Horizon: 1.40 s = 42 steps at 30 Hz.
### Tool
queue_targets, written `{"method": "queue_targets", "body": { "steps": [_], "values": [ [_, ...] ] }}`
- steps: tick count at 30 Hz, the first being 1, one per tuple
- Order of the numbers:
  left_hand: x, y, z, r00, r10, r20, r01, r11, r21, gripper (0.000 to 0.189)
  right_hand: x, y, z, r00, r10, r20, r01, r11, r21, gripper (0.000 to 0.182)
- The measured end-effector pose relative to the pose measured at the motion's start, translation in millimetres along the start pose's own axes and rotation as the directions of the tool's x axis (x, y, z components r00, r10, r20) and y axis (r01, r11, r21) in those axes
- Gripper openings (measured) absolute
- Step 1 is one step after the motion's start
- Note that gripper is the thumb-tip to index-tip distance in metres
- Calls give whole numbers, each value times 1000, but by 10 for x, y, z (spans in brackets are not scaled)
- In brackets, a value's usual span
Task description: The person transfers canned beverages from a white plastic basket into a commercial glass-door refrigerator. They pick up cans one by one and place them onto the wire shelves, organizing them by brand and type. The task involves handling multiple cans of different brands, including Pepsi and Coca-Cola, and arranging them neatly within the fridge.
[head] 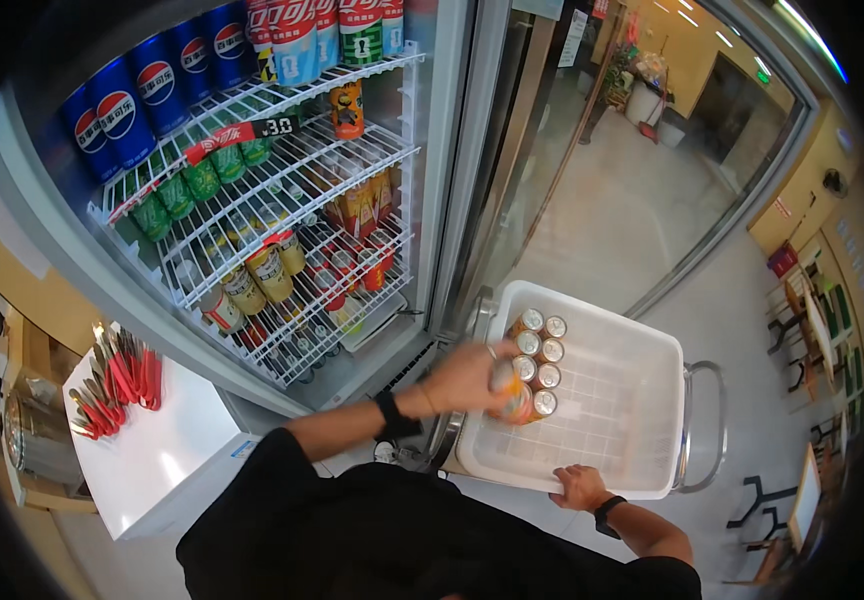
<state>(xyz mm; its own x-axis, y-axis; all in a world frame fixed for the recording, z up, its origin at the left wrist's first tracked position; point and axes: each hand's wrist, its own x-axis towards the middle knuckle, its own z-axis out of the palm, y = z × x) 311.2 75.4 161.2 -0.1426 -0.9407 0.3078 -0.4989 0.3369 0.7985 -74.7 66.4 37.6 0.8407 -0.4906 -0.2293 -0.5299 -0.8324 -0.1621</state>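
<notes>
My left hand point(458, 381) is blurred as it grips an orange drink can point(507, 394) above the left side of a white plastic tub point(661, 420). Beneath and beside it, several upright cans point(549, 374) with silver tops stand in two rows along that side of the tub. The held can hides part of the row. My right hand point(580, 486) rests on the tub's near rim, fingers curled over the edge. To the left, a similar orange can point(347, 109) stands alone on the second shelf of an open drinks fridge point(432, 187).
Blue Pepsi cans point(121, 120), red cola cans point(297, 41), green bottles point(199, 178) and gold cans point(268, 274) fill wire shelves. A glass door point(649, 180) stands beyond the tub, which sits on a metal-handled point(718, 420) support. Red-handled utensils point(124, 379) lie on a white counter point(154, 450).
</notes>
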Motion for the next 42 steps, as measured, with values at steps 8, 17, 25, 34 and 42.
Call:
{"method": "queue_targets", "body": {
  "steps": [8,17,25,34,42],
  "values": [
    [381,181,-1993,714,-365,-598,-243,671,-700,37,10,-85,-22,999,20,27,-20,1000,9,40],
    [541,-682,-3181,414,-519,-748,-166,765,-622,29,-9,-72,-22,999,34,34,-35,999,29,39],
    [768,-1427,-3881,448,-424,-787,-86,856,-510,27,6,-79,-60,990,84,111,-86,996,10,43],
    [886,-1810,-4320,433,-341,-834,88,937,-337,30,4,-63,-50,986,99,134,-100,995,1,43],
    [1072,-2023,-4542,497,-7,-868,414,880,230,33,7,-56,-40,992,77,96,-79,997,21,43]
  ]
}}
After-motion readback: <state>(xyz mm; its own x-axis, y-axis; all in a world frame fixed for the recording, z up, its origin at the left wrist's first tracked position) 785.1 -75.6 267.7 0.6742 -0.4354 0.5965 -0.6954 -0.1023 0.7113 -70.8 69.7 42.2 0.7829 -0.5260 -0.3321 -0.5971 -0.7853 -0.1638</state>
